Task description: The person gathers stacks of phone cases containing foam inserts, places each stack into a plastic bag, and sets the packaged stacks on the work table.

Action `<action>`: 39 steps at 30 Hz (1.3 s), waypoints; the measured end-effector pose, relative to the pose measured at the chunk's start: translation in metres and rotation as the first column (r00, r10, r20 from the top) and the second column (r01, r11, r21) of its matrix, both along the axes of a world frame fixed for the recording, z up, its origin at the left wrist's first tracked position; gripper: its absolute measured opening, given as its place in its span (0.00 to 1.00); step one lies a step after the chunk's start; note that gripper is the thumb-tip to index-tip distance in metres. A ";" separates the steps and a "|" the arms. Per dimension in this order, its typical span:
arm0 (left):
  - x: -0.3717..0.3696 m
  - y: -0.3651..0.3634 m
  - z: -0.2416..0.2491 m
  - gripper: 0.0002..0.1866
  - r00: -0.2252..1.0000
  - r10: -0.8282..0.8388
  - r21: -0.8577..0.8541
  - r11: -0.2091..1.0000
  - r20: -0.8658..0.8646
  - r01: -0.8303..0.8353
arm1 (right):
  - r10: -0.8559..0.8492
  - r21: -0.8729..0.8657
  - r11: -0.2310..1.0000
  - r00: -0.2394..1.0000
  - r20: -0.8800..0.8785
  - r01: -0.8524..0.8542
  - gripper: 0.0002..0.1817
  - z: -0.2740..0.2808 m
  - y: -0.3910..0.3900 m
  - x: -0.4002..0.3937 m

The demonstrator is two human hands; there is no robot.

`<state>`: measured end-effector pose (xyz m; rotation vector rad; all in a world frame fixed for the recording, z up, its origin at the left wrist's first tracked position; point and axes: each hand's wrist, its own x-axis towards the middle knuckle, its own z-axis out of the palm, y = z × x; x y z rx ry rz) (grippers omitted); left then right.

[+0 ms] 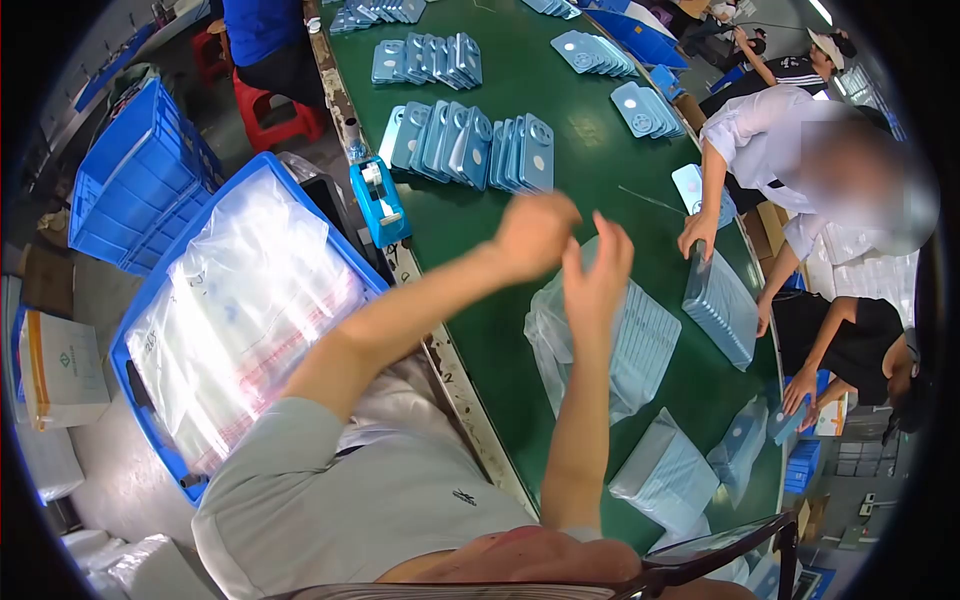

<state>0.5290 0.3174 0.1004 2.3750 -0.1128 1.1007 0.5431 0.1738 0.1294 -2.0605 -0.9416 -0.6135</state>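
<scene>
On the green table, a clear plastic bag (548, 335) surrounds a stack of light-blue phone cases (645, 345). My left hand (538, 236) is over the bag's upper end, its fingers curled and slightly blurred; whatever they hold, if anything, is hidden. Close beside it, my right hand (600, 275) has thumb and fingers stretched up and apart, and nothing shows between them. My right forearm crosses in front of the bag. A blue tape dispenser (378, 203) is fixed at the table's edge, left of my hands.
Rows of blue phone cases (470, 145) stand at the table's far side. Bagged stacks (665, 475) lie at the near right. Across the table, a co-worker's hand (698, 235) touches another stack (720, 308). To my left is a blue crate (130, 375) of plastic bags (250, 310).
</scene>
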 end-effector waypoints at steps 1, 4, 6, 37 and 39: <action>0.004 0.039 0.009 0.12 0.978 0.196 0.005 0.981 0.066 -0.196 | -0.001 -0.052 0.999 0.999 0.046 0.004 0.28 -0.012 0.027 0.024; 0.037 0.172 -0.023 0.21 0.691 0.719 -0.018 0.694 0.076 -0.720 | 0.059 -0.156 0.987 0.994 0.092 -0.044 0.36 -0.039 0.105 0.063; 0.043 0.235 -0.054 0.36 0.447 0.698 -0.009 0.534 -0.560 -0.845 | 0.048 -0.377 0.925 0.999 0.003 -0.043 0.36 -0.062 0.145 0.074; -0.022 0.093 -0.049 0.62 0.784 0.014 -0.478 0.787 -0.620 -0.392 | 0.292 -0.005 0.953 0.920 -0.263 -0.304 0.23 -0.079 0.056 0.031; -0.022 0.091 -0.055 0.63 0.757 0.069 -0.423 0.794 -0.650 -0.436 | 0.228 -0.007 0.971 0.933 -0.277 -0.239 0.25 -0.080 0.058 0.020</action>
